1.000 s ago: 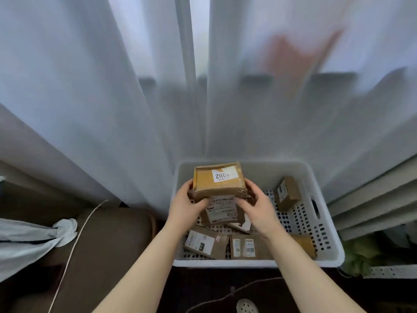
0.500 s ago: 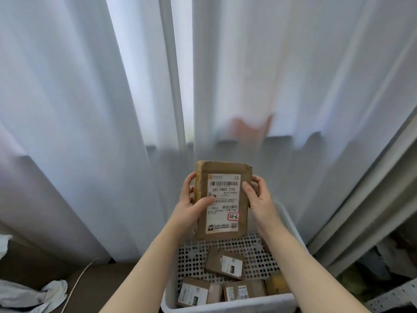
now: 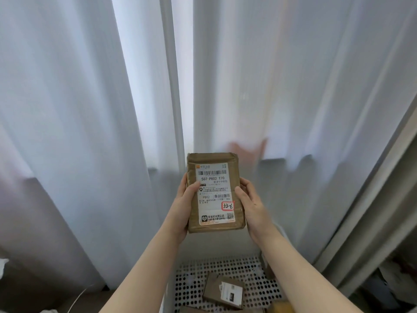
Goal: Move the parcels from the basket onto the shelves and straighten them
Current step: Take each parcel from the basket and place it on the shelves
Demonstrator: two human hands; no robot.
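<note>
A brown parcel [image 3: 215, 193] is held upright, label facing the camera, above the basket [image 3: 187, 283] before white curtains. At least 1 parcel [image 3: 223, 292] lies in the basket; no shelves show, so most work remains. The left hand [image 3: 181, 206] and right hand [image 3: 250, 204] clasp its sides, fingers [image 3: 239, 193] curled on the front.

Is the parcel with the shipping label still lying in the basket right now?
No, the parcel is held upright above the basket, gripped on its sides by the left hand and the right hand.
</note>
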